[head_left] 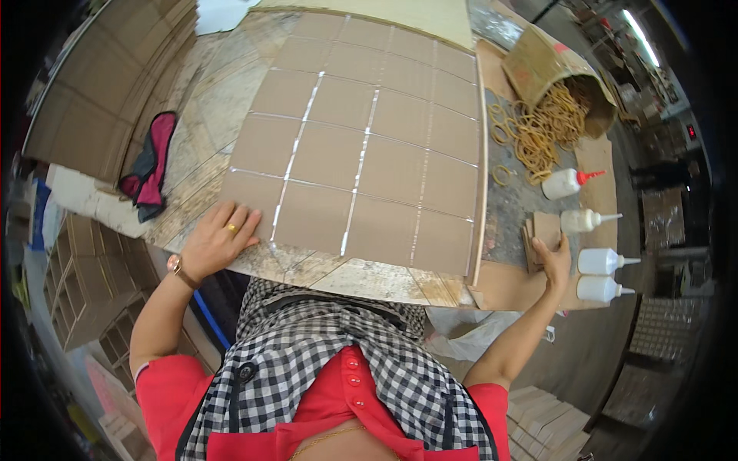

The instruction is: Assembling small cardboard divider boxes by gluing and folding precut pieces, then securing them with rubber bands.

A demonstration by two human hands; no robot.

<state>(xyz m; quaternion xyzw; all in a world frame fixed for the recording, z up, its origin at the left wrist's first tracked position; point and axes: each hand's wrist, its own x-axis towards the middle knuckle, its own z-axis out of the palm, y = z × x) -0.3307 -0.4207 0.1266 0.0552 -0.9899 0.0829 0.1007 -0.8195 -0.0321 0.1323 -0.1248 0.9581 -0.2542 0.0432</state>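
A large brown cardboard sheet [397, 167] lies flat on the worktable, crossed by a grid of lines, with white glue-like streaks along some of them. My left hand [223, 240] rests palm down at the sheet's near left corner, fingers stretched out and holding nothing. Off the sheet's right side, my right hand [555, 263] is closed around a small stack of brown cardboard pieces [546, 229] standing on the table. Just beyond that stack lies a squeeze bottle [580, 220] with a pale nozzle.
More squeeze bottles [596, 261] lie at the right edge, one red-tipped [561, 184]. Rubber bands [550, 131] spill from a tipped container [565, 65]. A pink and dark cloth item [156, 161] lies left. Cardboard sheets [108, 92] stand far left; divided cardboard boxes [92, 276] sit below.
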